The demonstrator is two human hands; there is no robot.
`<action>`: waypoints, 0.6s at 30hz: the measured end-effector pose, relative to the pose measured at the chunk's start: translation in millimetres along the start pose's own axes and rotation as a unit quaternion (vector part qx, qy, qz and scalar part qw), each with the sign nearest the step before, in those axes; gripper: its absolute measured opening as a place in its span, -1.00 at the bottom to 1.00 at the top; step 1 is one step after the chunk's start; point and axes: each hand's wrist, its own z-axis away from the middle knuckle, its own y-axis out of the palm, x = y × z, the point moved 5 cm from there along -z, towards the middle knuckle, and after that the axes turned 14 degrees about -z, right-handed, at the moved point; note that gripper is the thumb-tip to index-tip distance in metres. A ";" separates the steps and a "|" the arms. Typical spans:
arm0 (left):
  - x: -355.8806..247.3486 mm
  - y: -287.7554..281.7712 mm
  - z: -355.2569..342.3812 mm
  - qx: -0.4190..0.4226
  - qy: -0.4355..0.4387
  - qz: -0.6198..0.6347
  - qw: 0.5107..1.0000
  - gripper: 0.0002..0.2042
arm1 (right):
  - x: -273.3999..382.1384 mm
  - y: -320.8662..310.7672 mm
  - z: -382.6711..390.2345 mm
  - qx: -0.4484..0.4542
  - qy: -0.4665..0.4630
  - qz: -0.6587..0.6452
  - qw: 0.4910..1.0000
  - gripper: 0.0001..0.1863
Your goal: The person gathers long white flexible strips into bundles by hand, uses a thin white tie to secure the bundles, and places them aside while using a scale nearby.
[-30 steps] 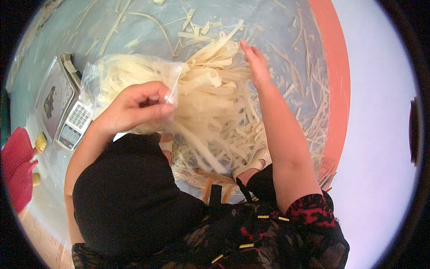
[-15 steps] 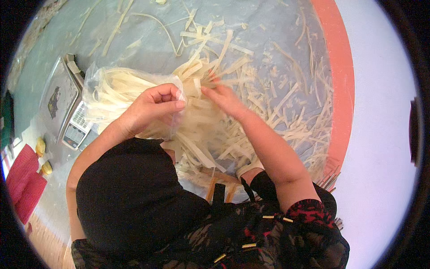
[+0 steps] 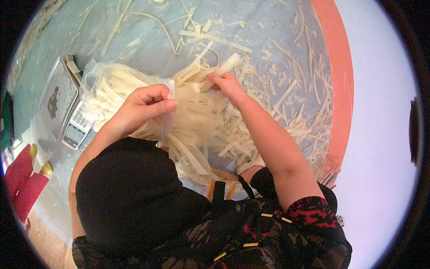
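Head view: the left hand (image 3: 141, 105) pinches the mouth of one clear plastic bag (image 3: 91, 74), thumb against fingers; the right hand (image 3: 230, 88) pinches flat pale strips (image 3: 229, 64), too many to count. The strip-filled bag is between one digital scale (image 3: 57, 101) and the floor's (image 3: 139, 56) orange-bordered right edge.

The grey floor (image 3: 145, 56) extends beyond the grip. Right of the grip, a red band (image 3: 342, 89) borders the white wall (image 3: 380, 134), which is brightly lit.
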 end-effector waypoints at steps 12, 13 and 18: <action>11.4 -19.7 11.3 -0.051 0.057 0.093 0.993 -0.88 | -15.0 -47.1 20.0 0.010 0.066 -0.251 0.966 -0.62; 11.7 -18.9 10.4 -0.048 0.059 0.067 0.995 -0.89 | -9.8 -50.2 20.3 0.033 0.071 -0.260 0.962 -0.62; 24.8 -36.6 -2.6 -0.148 -0.036 0.050 0.987 -0.84 | 69.8 -106.9 44.0 -0.142 -0.099 -0.132 0.976 -0.69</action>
